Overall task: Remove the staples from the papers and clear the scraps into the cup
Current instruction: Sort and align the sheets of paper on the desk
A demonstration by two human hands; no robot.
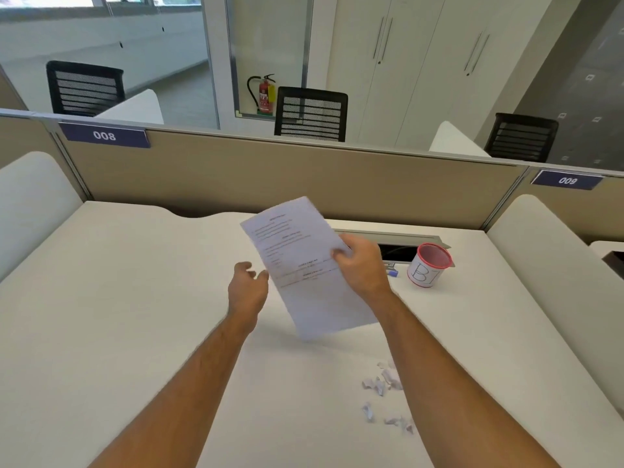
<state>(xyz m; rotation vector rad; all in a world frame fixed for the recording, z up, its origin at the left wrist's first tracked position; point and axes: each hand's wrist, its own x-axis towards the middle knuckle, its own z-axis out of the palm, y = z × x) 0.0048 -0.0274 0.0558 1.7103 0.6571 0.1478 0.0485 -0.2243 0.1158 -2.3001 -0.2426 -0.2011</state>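
The fingers point(341, 255) of the right hand point(363, 265) are pinched on the paper's point(304, 265) right edge at mid-frame, holding it tilted above the desk point(135, 298). The left hand point(248, 288) is spread loose beside its left edge, holding nothing. Scraps point(383, 385) lie at lower right; the cup point(429, 265) stands at right. The sheet is judged light and floppy, best gripped at an edge.

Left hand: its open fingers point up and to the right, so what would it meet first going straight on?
Most likely the white printed paper sheet held by the right hand; the left hand is open beside its edge, though depth is unclear.
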